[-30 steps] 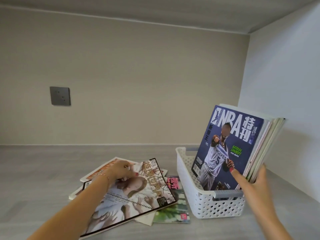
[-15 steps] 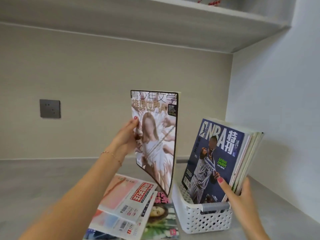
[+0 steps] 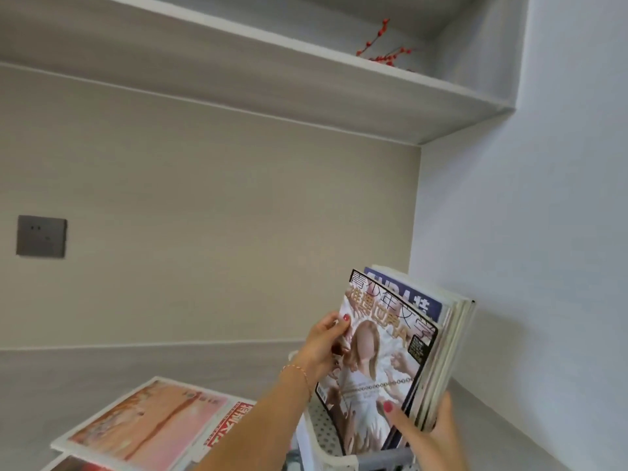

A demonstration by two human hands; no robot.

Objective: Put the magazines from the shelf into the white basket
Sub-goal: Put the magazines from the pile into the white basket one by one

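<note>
Surface: a pale grey wood-grain shelf [image 3: 119,368] in an alcove, beige back wall, white wall at right.
Room: upper shelf board [image 3: 306,79] with one red berry sprig [image 3: 384,52]; one dark wall socket [image 3: 41,236].
White basket [image 3: 316,433]: one, at the lower edge, holding upright magazines; their number cannot be told.
Girl-cover magazine [image 3: 377,365]: one, upright at the front of the basket stack [image 3: 448,355].
Left hand [image 3: 323,348]: fingers grasp that magazine's left edge.
Right hand [image 3: 428,433]: thumb and fingers clasp the stack.
Loose magazines [image 3: 146,426]: at least two flat on the shelf, left of the basket.
</note>
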